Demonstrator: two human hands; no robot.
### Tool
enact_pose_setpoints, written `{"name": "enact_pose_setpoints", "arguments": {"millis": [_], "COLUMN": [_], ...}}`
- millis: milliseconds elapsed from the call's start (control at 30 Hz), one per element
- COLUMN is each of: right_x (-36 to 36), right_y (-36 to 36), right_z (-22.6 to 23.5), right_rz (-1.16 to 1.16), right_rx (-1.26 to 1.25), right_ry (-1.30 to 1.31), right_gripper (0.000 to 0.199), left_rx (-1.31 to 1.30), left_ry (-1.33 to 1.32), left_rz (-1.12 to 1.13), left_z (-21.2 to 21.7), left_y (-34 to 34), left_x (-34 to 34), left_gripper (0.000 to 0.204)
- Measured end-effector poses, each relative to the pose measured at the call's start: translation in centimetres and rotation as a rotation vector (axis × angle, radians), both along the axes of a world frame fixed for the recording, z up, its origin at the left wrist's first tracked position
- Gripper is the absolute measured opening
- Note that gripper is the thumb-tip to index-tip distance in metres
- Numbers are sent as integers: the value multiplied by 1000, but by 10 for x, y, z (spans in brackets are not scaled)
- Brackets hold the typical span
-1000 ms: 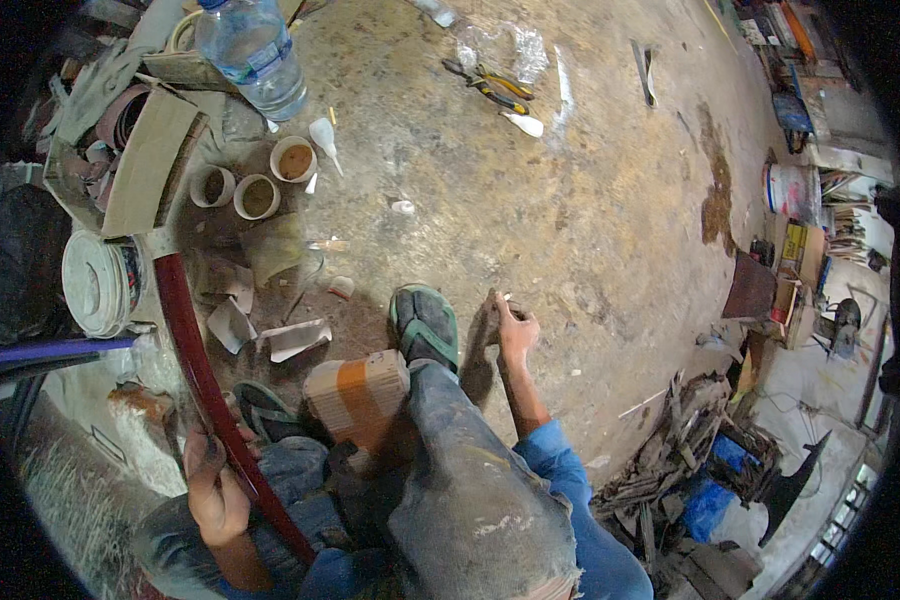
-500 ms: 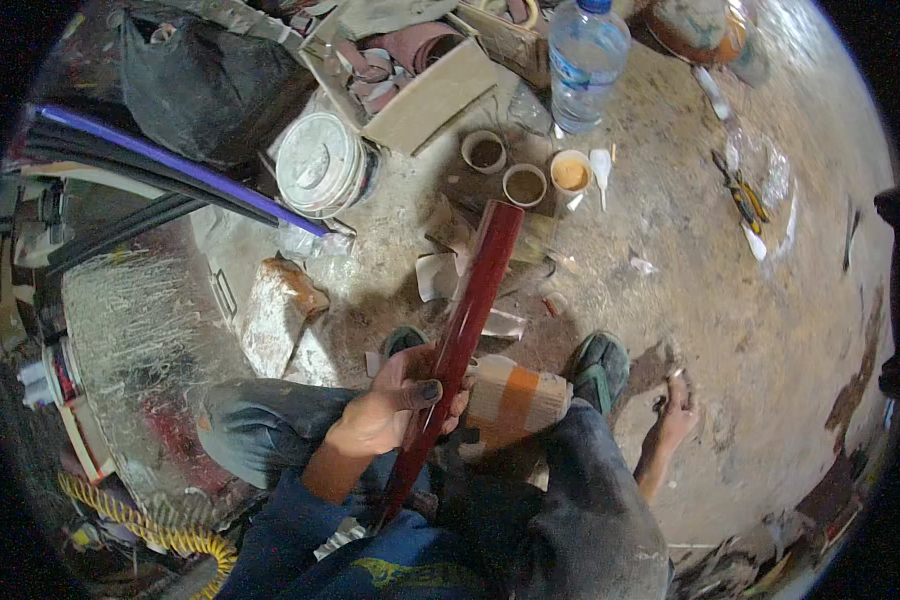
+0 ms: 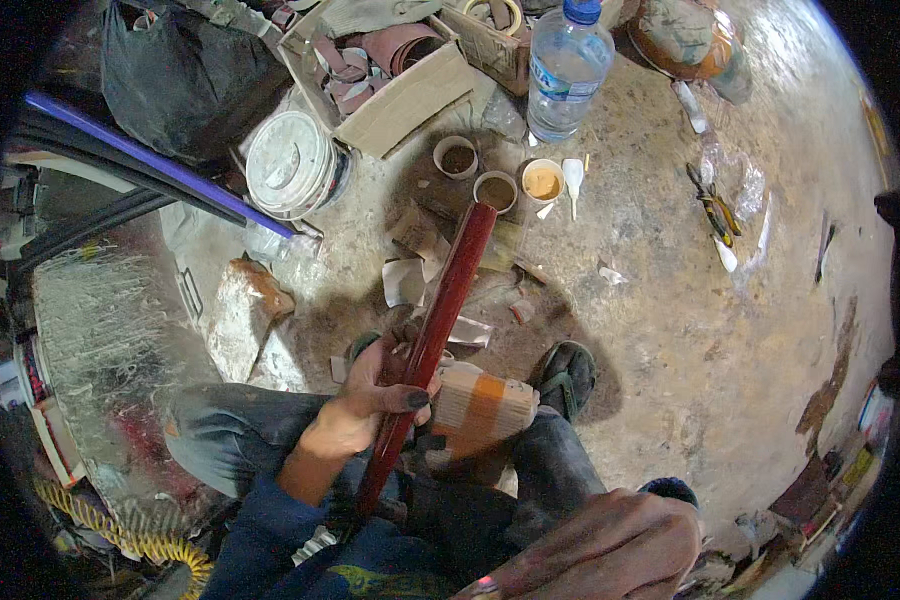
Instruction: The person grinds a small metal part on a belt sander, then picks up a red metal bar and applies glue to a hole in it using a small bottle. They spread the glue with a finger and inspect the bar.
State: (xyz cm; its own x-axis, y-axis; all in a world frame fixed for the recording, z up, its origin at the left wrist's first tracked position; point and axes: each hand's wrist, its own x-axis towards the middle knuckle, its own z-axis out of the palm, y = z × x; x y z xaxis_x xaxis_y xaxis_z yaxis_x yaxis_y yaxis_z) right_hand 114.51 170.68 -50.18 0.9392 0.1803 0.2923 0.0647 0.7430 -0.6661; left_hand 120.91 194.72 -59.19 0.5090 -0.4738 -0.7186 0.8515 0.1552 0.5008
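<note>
My left hand point(image 3: 357, 408) is closed around a long, glossy dark-red tube point(image 3: 432, 335). The tube slants from my lap up toward the paper cups, its lower end lying against my blue shirt. My left thumb, with a dark nail, presses along its near side. Close to the camera at the bottom, my right hand point(image 3: 610, 548) looks large and slightly blurred, its fingers bent toward the lower left. By those fingers glows the small reddish tip of what looks like a cigarette point(image 3: 485, 582), mostly cut off by the picture's edge. Between my feet lies a cardboard piece with orange tape point(image 3: 485, 400).
Paper cups point(image 3: 543, 180), a water bottle point(image 3: 570, 75) and a white spoon point(image 3: 572, 180) stand or lie ahead. Left are a lidded white bucket point(image 3: 288, 160), a box of sandpaper scraps point(image 3: 410, 105) and purple and black tubes point(image 3: 150, 165). Pliers point(image 3: 712, 208) lie right.
My right hand has come up from low over the floor at the right to close under the camera. The left hand keeps its hold on the red tube. The whole view has shifted slightly.
</note>
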Motion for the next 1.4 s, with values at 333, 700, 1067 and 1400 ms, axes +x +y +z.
{"name": "enact_pose_setpoints", "arguments": {"millis": [333,700,1067,1400], "right_x": [21,11,17,24], "right_y": [-8,13,3,4], "right_z": [18,19,20,15], "right_rz": [162,-986,-698,-672], "right_rx": [-279,-887,-841,-731], "right_ry": [86,-248,-306,-315], "right_gripper": [26,28,40,36], "left_rx": [29,113,193,136], "left_ry": [-24,-129,24,-23], "left_rz": [47,-112,-64,-116], "left_z": [-13,-15,-16,-19], "left_y": [3,4,-2,-4], "left_x": [4,13,5,5], "left_gripper": [76,51,39,43]}}
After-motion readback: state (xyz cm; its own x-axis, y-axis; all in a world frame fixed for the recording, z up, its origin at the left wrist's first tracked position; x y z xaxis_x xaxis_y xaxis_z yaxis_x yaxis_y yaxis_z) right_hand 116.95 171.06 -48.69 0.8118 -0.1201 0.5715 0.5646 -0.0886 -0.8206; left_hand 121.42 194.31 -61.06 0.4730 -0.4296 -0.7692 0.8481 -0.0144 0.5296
